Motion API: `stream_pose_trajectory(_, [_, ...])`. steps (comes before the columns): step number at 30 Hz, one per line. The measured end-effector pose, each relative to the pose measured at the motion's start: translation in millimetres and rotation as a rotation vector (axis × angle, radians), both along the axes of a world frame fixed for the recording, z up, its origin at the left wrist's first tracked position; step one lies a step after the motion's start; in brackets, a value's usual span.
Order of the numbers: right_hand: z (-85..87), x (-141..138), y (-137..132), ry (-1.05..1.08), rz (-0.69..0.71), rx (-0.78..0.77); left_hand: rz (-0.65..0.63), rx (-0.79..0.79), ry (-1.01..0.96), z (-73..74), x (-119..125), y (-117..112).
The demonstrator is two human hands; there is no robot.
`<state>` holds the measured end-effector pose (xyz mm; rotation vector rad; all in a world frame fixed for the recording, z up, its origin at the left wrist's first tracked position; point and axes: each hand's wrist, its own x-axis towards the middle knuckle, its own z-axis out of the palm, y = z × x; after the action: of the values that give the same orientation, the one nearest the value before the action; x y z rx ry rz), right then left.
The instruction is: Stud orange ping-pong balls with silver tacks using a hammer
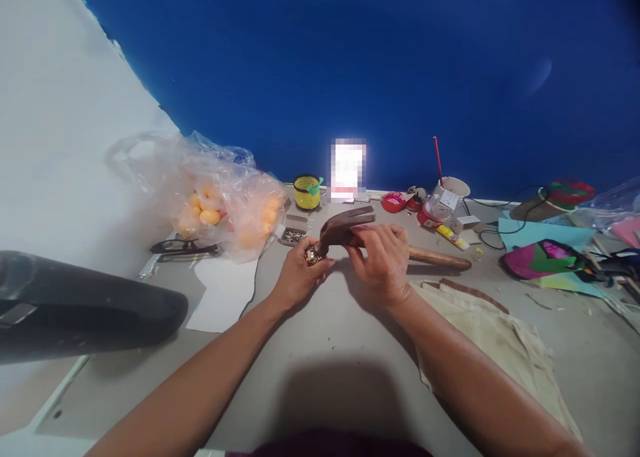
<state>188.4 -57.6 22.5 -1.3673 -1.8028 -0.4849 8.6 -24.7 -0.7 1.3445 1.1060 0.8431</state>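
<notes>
Holding shiny piece point(313, 256) left, hammer point(341, 229) right, hands point(296, 278) point(383, 260) curl closed around them; tray point(285, 242) contains metal bits point(294, 235); cup point(438, 206), red stick point(437, 157).

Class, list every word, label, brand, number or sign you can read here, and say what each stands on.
No text can be read.
White cup: marks too small and blurred.
Yellow tube: any print too small to read.
Bright panel by the blue wall: pixelated, unreadable.
Hammer: no lettering visible.
</notes>
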Motion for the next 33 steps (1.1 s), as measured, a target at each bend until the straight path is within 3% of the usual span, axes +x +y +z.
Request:
stream_pose_trajectory(4, [0.5, 2, 1, 0.045, -0.066, 0.023, -0.033, 0.055, -0.014, 0.4, -2, 1])
stream_pose_trajectory(8, [-1.5, 3, 3, -0.016, 0.005, -0.044, -0.113, -0.025, -0.09, 0.2, -4, 4])
stream_pose_trajectory(11, [-0.4, 5, 4, 0.037, -0.041, 0.015, -0.135, -0.076, -0.067, 1.5, -4, 5])
stream_pose_trajectory(17, [2.3, 4, 2, -0.017, 0.017, -0.081, -0.077, -0.034, -0.002, 2.1, -2, 2])
stream_pose_trajectory(22, [3.2, 5, 1, 0.049, -0.025, -0.009, -0.052, 0.023, 0.062, 3.5, 0, 1])
stream_pose_trajectory(26, [3.1, 5, 1, 0.019, 0.04, -0.077, -0.007, 0.131, 0.111, 6.1, 2, -3])
stream_pose_trajectory(29, [3.1, 6, 2, 0.064, 0.001, -0.051, 0.041, 0.205, 0.128, 7.9, 2, -6])
stream_pose_trajectory(33, [3.1, 4, 2, 0.058, -0.005, -0.017, 0.058, 0.084, 0.043, 3.3, 0, -4])
